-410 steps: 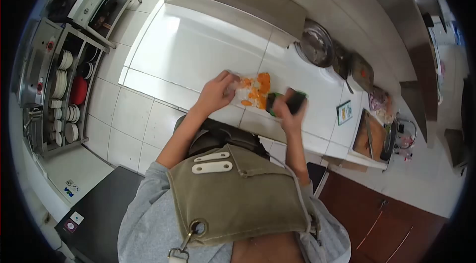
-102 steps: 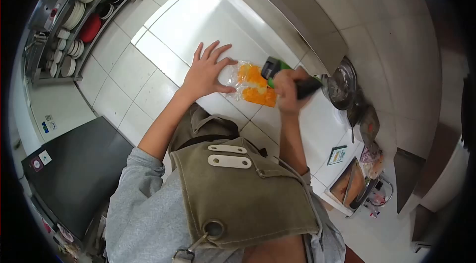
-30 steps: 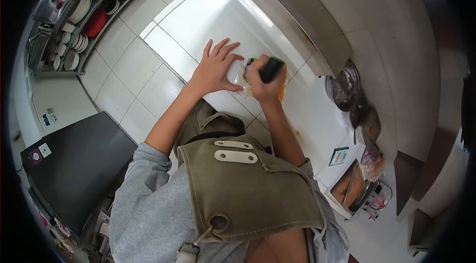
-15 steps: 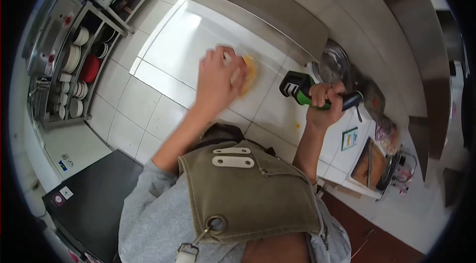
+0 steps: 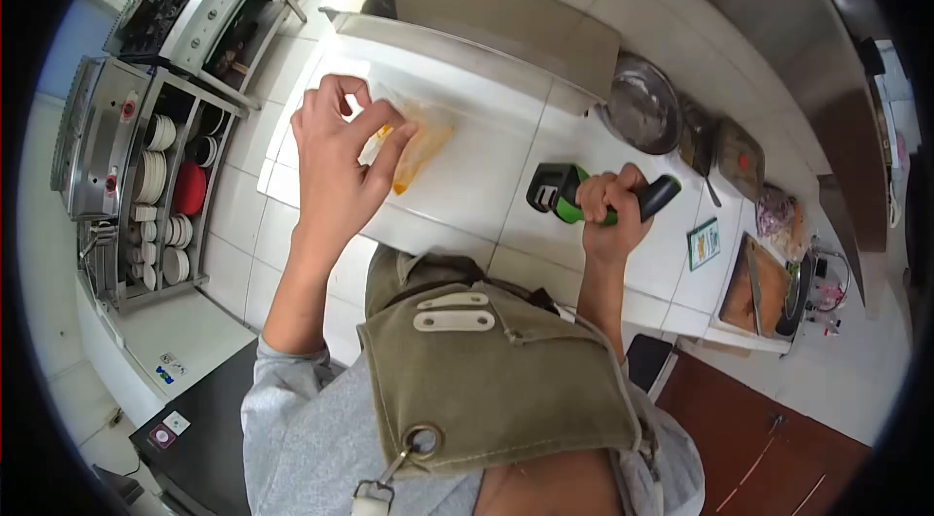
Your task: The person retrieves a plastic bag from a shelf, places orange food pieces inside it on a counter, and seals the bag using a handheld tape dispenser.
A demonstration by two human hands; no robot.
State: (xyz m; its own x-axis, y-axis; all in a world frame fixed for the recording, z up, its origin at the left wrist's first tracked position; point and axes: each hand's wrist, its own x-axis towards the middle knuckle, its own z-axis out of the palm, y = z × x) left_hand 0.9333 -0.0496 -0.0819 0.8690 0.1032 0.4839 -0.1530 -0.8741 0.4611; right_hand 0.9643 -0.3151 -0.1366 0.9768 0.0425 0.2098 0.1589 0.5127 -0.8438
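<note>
My left hand (image 5: 336,151) is raised over the white tiled counter (image 5: 477,185), thumb and forefinger pinched together. From the pinch hangs a thin, see-through plastic bag (image 5: 428,142) with yellow-orange smears. My right hand (image 5: 613,210) is wrapped around the handle of a black and green knife sharpener (image 5: 556,189). Its wide slotted head points left, and the black handle end sticks out to the right of my fist. Part of the green grip is hidden by my fingers.
Along the counter's back lie a metal bowl (image 5: 642,106) and a lidded container (image 5: 737,158). Farther right are a green-and-white packet (image 5: 703,244) and a cutting board (image 5: 764,287) with a knife. Left stand a dish shelf (image 5: 161,176) and a stove (image 5: 195,5).
My left hand has moved left with the plastic bag, which now shows more fully. The sharpener stays in my right hand, slightly lower and to the left in view. The camera view has shifted.
</note>
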